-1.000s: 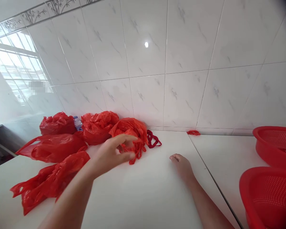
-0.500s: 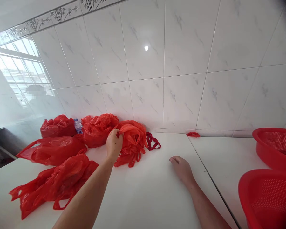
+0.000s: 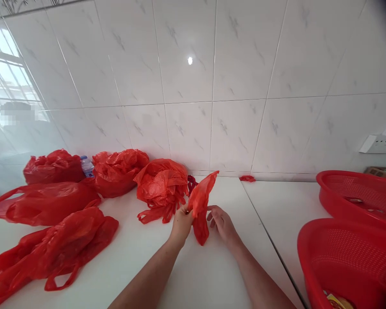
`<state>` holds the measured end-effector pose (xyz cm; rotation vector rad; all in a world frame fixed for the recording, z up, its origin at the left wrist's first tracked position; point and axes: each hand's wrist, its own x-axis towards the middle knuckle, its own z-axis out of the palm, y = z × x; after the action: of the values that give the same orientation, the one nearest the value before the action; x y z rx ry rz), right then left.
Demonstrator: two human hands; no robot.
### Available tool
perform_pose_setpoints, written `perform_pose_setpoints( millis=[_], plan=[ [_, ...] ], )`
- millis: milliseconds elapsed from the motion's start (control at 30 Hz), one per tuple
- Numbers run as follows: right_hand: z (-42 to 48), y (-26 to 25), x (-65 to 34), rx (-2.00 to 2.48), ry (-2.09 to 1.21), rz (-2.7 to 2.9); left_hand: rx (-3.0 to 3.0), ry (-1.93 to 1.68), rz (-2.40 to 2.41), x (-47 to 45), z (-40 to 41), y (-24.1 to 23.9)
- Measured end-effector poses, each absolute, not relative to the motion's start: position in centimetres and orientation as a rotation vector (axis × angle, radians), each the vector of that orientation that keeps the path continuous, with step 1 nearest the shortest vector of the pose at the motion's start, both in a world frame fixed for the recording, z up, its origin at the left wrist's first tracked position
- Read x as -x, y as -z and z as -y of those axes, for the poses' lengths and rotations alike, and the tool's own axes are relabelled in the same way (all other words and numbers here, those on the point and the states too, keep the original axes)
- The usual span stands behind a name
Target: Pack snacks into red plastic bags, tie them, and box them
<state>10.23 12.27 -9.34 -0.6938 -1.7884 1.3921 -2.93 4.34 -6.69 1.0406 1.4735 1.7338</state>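
Observation:
A red plastic bag (image 3: 202,206) hangs crumpled above the white table, pinched at its left side by my left hand (image 3: 182,225). My right hand (image 3: 223,225) is just right of the bag, fingers loosely bent and apart; whether a fingertip touches the plastic is unclear. Behind my left hand sits a heap of loose red plastic bags (image 3: 162,184), its handles spilling forward. A dark red strap-like piece (image 3: 191,183) lies behind the held bag, partly hidden by it.
Filled red bags (image 3: 120,171) stand along the tiled wall, with a plastic bottle (image 3: 87,166) between two of them. More red bags (image 3: 73,244) lie at the left. Two red plastic baskets (image 3: 309,240) stand at the right, beyond the table seam. A small red scrap (image 3: 247,178) lies by the wall.
My left hand has moved right from the heap, bringing one red bag with it. My right hand has come up beside that bag. The view has turned somewhat to the right.

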Motion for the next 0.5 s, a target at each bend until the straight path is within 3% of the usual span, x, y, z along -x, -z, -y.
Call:
perform_pose_setpoints(
  millis=[500],
  plan=[
    [-14.0,9.3,-11.0,0.848,-1.623,1.389,-0.708,-1.801,-0.988,3.9,-3.8,9.5]
  ],
)
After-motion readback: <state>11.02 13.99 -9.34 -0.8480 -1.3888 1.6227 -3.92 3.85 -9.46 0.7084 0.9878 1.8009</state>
